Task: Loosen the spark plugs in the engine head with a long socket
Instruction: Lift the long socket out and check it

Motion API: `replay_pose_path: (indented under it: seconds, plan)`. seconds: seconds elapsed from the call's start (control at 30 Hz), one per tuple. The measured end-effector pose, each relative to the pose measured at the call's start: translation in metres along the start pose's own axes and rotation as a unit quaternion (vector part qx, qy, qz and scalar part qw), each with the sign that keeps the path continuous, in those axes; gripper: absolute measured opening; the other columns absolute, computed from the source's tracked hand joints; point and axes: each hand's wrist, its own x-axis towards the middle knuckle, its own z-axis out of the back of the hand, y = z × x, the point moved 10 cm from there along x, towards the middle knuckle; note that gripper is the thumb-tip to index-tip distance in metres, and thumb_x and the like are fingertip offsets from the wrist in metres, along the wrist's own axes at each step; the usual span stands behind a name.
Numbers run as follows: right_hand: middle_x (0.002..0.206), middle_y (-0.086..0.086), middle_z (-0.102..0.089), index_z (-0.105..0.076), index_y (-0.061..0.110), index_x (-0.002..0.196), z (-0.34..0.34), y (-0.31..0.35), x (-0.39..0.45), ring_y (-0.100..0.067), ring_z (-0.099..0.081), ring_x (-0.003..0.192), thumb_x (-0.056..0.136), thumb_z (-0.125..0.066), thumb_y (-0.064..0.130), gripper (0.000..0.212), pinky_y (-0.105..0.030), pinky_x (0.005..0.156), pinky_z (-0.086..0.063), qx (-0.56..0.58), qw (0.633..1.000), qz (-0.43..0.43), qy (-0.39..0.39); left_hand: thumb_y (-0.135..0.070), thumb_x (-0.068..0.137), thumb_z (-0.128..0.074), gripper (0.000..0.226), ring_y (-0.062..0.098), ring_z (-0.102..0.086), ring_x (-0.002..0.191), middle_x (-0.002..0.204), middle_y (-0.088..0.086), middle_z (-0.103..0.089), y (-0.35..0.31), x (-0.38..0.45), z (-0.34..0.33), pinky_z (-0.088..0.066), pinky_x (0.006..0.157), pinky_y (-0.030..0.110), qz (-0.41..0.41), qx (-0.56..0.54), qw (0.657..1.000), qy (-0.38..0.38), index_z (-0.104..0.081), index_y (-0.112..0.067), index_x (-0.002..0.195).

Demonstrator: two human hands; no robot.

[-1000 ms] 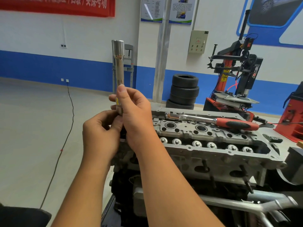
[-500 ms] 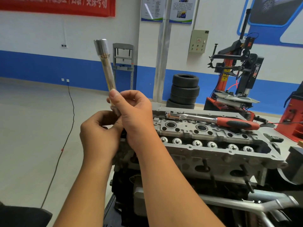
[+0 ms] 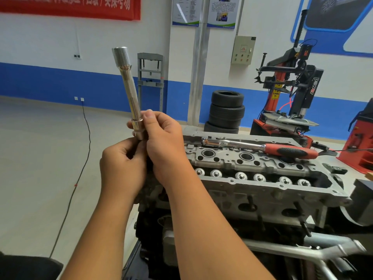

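A long chrome socket (image 3: 129, 88) stands almost upright in front of me, leaning slightly left, its wide end at the top. My right hand (image 3: 163, 144) pinches its lower collar between thumb and fingers. My left hand (image 3: 122, 168) curls just under the socket's bottom end; what its fingers hold is hidden. Behind my hands lies the grey engine head (image 3: 260, 178), with round spark plug wells along its top. A ratchet with a red and black handle (image 3: 262, 147) rests on the head's far edge.
A stack of tyres (image 3: 226, 111) stands behind the engine. A red and black tyre changer (image 3: 290, 91) is at the back right, a red machine (image 3: 359, 138) at the far right. A black cable (image 3: 80, 158) runs across the floor on the left.
The socket has tilted from upright to leaning left, and more of its lower collar now shows above my right hand. Both hands stay together at the engine's left end.
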Motion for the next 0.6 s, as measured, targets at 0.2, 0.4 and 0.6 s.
replay_pose_path:
  seconds: [0.2,0.4,0.6]
  plan:
    - [0.103,-0.007,-0.070,-0.064,0.025,0.099,0.0027,0.0029,-0.0034,-0.021,-0.067,0.092,0.087,-0.083,0.026,0.022,-0.036,0.084,-0.060,-0.019,0.999,0.025,-0.002,-0.016,0.091,-0.070,0.015,0.026,-0.073,0.075,0.081,-0.001,-0.078,0.0025,-0.0016,0.0057,-0.061,0.070,0.044,-0.006,0.044,0.999,-0.031,-0.082,-0.022,0.097]
    - [0.095,-0.002,-0.073,-0.066,0.020,0.099,0.0015,-0.0035,-0.0010,-0.018,-0.062,0.087,0.106,-0.057,0.032,0.016,-0.042,0.089,-0.056,-0.015,1.000,-0.020,-0.009,-0.041,0.085,-0.056,0.021,0.047,-0.064,0.077,0.069,0.011,-0.069,-0.0058,-0.0001,-0.0030,-0.058,0.066,0.059,-0.023,0.039,0.999,0.020,-0.073,-0.029,0.085]
    - [0.102,-0.005,-0.076,-0.063,0.020,0.110,0.0025,-0.0024,-0.0019,-0.017,-0.069,0.087,0.096,-0.072,0.036,0.023,-0.038,0.086,-0.061,-0.001,1.000,-0.013,-0.009,-0.021,0.091,-0.073,0.020,0.012,-0.071,0.083,0.083,-0.017,-0.072,-0.0035,-0.0007,0.0043,-0.062,0.083,0.051,-0.029,0.049,0.998,-0.028,-0.070,-0.040,0.089]
